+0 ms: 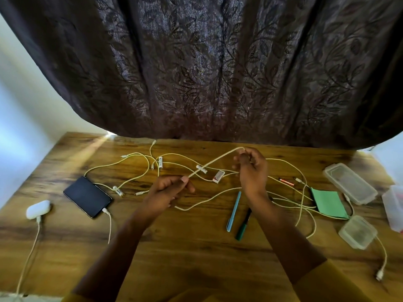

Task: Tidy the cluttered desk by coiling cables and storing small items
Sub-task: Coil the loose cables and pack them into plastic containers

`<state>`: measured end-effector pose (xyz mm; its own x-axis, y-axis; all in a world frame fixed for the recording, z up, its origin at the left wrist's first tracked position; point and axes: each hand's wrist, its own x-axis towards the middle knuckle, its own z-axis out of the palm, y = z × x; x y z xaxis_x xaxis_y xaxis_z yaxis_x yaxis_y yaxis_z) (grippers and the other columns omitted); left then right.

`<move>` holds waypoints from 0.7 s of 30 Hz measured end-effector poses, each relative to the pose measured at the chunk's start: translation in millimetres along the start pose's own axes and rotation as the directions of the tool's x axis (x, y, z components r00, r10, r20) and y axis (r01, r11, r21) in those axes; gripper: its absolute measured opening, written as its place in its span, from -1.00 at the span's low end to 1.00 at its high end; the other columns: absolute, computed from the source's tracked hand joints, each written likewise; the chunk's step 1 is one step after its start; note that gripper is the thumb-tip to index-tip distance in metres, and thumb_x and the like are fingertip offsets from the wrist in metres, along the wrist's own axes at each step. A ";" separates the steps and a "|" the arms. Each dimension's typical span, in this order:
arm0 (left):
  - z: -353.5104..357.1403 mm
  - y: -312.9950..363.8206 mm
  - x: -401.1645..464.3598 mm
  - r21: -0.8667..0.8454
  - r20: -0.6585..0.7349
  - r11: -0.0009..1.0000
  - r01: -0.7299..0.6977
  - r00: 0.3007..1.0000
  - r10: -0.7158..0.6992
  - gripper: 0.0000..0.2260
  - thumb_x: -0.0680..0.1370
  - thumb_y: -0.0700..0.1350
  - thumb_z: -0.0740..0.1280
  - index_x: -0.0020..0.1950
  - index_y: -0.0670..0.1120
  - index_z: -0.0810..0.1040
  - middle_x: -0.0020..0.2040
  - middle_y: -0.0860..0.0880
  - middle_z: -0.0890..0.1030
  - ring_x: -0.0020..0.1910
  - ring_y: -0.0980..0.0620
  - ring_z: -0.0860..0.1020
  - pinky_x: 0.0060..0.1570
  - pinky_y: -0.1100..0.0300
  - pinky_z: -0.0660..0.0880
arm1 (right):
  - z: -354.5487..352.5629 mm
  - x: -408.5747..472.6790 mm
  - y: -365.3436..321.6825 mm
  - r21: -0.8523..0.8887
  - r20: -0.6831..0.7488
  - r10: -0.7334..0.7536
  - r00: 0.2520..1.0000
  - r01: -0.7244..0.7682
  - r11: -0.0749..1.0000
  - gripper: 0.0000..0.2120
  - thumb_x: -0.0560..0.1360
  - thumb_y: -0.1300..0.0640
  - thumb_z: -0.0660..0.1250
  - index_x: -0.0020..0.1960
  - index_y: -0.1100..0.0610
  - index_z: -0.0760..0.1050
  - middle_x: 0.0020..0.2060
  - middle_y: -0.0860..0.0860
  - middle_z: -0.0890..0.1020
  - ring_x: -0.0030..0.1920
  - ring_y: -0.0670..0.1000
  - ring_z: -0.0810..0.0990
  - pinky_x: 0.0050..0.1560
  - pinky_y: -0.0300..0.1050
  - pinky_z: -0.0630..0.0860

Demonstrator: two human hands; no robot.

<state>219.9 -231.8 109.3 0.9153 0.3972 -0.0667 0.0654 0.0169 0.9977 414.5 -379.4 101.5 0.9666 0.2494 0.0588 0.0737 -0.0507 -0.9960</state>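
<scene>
A white cable (214,161) is stretched in the air between my two hands above the wooden desk (185,243). My left hand (168,191) pinches its lower end, and my right hand (251,168) grips the raised upper part near a bend. Several more white cables (139,166) lie tangled across the desk. Small batteries (160,162), a copper-coloured battery (286,182) and a small white and red box (218,176) lie among them. A light blue pen (233,211) and a dark green pen (243,225) lie below my right hand.
A black phone (87,196) with a cable plugged in and a white earbud case (38,209) sit at the left. A green notepad (329,203), clear plastic boxes (350,183) (357,232) and another container (394,205) stand at the right. A dark curtain (207,68) hangs behind.
</scene>
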 end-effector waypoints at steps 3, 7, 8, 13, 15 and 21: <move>-3.9 2.3 4.9 -0.071 -0.054 0.997 -0.045 0.998 0.041 -0.68 0.68 -0.03 0.22 -0.05 -0.19 0.66 -0.43 0.10 0.34 -0.48 0.15 0.21 -0.44 0.16 0.06 | 5.7 -14.9 14.6 -0.029 0.170 0.091 0.981 -0.087 0.996 -0.89 0.66 0.07 0.33 0.00 -0.02 0.62 -0.16 -0.01 0.73 -0.22 -0.06 0.68 -0.24 -0.13 0.55; -11.9 7.0 9.6 -0.079 -0.045 0.993 -0.089 0.995 0.086 -0.67 0.71 -0.02 0.25 -0.08 -0.15 0.69 -0.43 0.02 0.25 -0.49 0.12 0.18 -0.46 0.16 0.06 | 10.9 -43.4 45.2 -0.116 0.355 0.119 0.927 -0.082 0.990 -0.84 0.64 0.16 0.36 -0.02 -0.06 0.66 -0.14 -0.06 0.73 -0.15 -0.06 0.68 -0.19 -0.13 0.56; -14.8 6.4 10.3 -0.063 -0.046 0.995 -0.081 0.996 0.078 -0.67 0.70 -0.01 0.25 -0.10 -0.15 0.69 -0.44 0.01 0.26 -0.50 0.12 0.18 -0.48 0.20 0.08 | 11.1 -48.4 48.7 -0.110 0.363 0.129 0.923 -0.095 0.989 -0.84 0.63 0.17 0.37 -0.04 -0.04 0.66 -0.15 -0.03 0.73 -0.17 -0.07 0.68 -0.22 -0.17 0.55; -33.3 -8.7 3.1 0.098 0.003 0.995 0.034 0.999 -0.034 -0.50 0.52 0.38 0.33 -0.05 -0.05 0.72 -0.40 -0.10 0.51 -0.43 -0.03 0.45 -0.42 0.21 0.38 | 12.1 -53.0 47.4 -0.051 0.340 0.110 0.934 -0.098 0.994 -0.85 0.64 0.20 0.36 0.00 -0.01 0.67 -0.12 0.00 0.74 -0.17 -0.07 0.69 -0.22 -0.17 0.56; -36.5 -11.8 -0.4 0.108 0.043 0.989 0.096 0.994 -0.102 -0.35 0.41 0.52 0.33 0.00 -0.05 0.73 -0.29 -0.19 0.65 -0.33 -0.10 0.59 -0.31 0.16 0.52 | 12.1 -49.0 45.0 -0.077 0.312 0.066 0.948 -0.044 0.996 -0.83 0.63 0.16 0.38 0.05 -0.09 0.67 -0.09 -0.08 0.73 -0.08 -0.06 0.70 -0.12 -0.06 0.61; -13.0 7.5 11.5 0.134 0.112 0.983 0.127 0.983 -0.143 -0.35 0.49 0.42 0.35 0.12 -0.17 0.67 -0.16 -0.23 0.73 -0.22 -0.11 0.71 -0.18 0.14 0.64 | 23.3 -50.0 18.3 -0.116 0.391 -0.205 0.897 0.269 0.956 -0.85 0.62 0.11 0.39 0.14 0.02 0.70 -0.01 -0.14 0.73 -0.06 -0.10 0.68 -0.07 -0.16 0.59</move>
<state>225.7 -215.2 116.1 0.9355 0.2850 -0.2090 0.2339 -0.0557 0.9707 361.9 -370.2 78.8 0.7565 0.6122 0.2302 0.3587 -0.0939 -0.9287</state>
